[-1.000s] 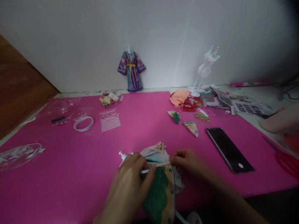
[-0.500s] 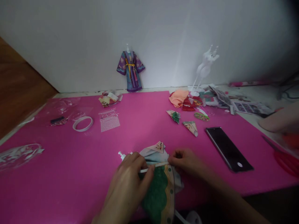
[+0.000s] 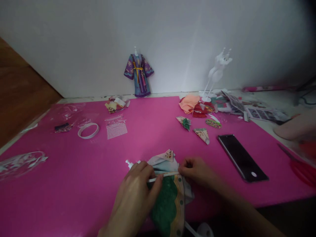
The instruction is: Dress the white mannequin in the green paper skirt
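**Small paper garment** [image 3: 168, 200]: a green skirt panel with a tan, dotted border. It lies flat at the near edge of the pink surface [image 3: 74, 184], its hem running out over that edge toward the person.

A narrow white strip [image 3: 165, 176] crosses the garment at the waist. The left hand [image 3: 134, 197] rests over the garment's left side, thumb and forefinger pinching the strip's left end. The right hand [image 3: 197, 171], fingers curled, pinches the right end at the garment's edge. Holding both ends apparently draws the strip straight across the folds, while the left palm pins the paper down.

A white mannequin tip [image 3: 128, 163] juts out left of the bodice, so the garment seems to lie on its form.

- **Farther out:** a folded green-printed piece [image 3: 184, 122], a folded tan piece [image 3: 202, 135], a dark phone [image 3: 242, 158] to the right, and a tape ring [image 3: 88, 130] to the left.
- **Against the wall:** a purple robe [image 3: 138, 75] on its stand and a bare white stand [image 3: 217, 74], both upright and set well back from the hands.
- **Right margin:** another person's hand [image 3: 296, 126] beside red scissors [image 3: 304, 171].
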The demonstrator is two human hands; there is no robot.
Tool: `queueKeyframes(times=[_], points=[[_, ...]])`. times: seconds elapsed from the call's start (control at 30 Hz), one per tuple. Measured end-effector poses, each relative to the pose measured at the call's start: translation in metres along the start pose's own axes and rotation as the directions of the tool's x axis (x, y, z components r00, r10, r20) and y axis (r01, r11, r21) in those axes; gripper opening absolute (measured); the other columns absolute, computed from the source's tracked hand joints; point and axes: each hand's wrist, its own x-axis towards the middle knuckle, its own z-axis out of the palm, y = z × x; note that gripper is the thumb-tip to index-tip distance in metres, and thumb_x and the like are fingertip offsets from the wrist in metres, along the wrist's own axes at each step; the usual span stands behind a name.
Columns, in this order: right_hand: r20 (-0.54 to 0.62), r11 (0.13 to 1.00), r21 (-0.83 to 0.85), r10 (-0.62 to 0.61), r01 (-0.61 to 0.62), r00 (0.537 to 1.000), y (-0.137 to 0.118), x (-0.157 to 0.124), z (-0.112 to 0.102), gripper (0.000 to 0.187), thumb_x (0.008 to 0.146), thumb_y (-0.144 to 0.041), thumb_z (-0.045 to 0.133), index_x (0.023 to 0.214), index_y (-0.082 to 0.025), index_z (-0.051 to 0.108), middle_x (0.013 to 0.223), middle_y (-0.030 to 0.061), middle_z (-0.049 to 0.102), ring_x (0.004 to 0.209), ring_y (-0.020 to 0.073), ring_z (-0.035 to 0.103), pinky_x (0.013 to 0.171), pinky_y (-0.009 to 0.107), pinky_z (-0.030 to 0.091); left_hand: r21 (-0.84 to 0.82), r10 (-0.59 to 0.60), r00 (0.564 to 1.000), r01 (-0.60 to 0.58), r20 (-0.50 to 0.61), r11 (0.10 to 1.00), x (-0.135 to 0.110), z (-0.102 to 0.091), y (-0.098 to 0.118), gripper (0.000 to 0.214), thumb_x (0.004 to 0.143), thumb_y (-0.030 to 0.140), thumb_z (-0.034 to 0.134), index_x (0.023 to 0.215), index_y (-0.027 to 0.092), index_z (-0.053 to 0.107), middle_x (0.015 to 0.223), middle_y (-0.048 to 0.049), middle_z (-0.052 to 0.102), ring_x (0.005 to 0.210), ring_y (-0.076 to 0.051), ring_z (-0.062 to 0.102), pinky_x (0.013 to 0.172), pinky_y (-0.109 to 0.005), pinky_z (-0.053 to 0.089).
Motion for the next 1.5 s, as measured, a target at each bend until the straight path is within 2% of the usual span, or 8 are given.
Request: queueKeyframes(times=[0.3,0.67,1.13,1.5], points=[[-0.014,0.999,0.024,-0.028,0.028,1.0,0.0038,0.0002,0.0004,0.016,0.07,-0.011,0.059,0.057,-0.019,0.053,0.045,-0.0058,0.052,0.044,0.0089,0.047,0.044,0.02,0.032,0.028,-0.012,1.0,0.012,0.011,1.0,-0.0007,0.0006,-0.0019,0.027,0.092,0.033,0.047,0.069,0.02,0.052,0.079,-0.0046,0.057,0.078,-0.023,0.057,0.065,-0.034,0.04],[0.013,0.998,0.061,-0.002,0.001,1.0,0.0021,-0.0014,-0.0001,0.018,0.071,-0.011,0.058,0.056,-0.019,0.052,0.047,-0.0049,0.051,0.045,0.009,0.046,0.044,0.02,0.032,0.029,-0.012,1.0,0.011,0.022,1.0,0.0006,0.0002,-0.0034,0.027,0.092,0.032,0.045,0.07,0.02,0.054,0.08,-0.0045,0.058,0.078,-0.023,0.057,0.068,-0.036,0.042],[-0.028,1.0,0.017,-0.013,0.013,1.0,0.0026,-0.0008,0.0032,0.015,0.068,-0.011,0.06,0.058,-0.018,0.053,0.051,-0.0056,0.048,0.047,0.0084,0.043,0.045,0.021,0.031,0.06,-0.01,1.0,0.009,0.013,0.998,0.0007,0.0,-0.0063,0.025,0.092,0.032,0.047,0.071,0.02,0.055,0.08,-0.0042,0.058,0.078,-0.023,0.058,0.067,-0.035,0.042],[-0.039,0.999,0.038,-0.011,0.012,0.999,0.0014,-0.0019,0.0028,0.019,0.067,-0.011,0.063,0.056,-0.02,0.05,0.048,-0.0066,0.047,0.046,0.0083,0.042,0.044,0.021,0.03,0.072,-0.022,1.0,0.021,0.011,0.997,-0.0007,-0.001,-0.0067,0.026,0.091,0.033,0.048,0.068,0.02,0.051,0.077,-0.004,0.058,0.078,-0.024,0.058,0.066,-0.036,0.042]])
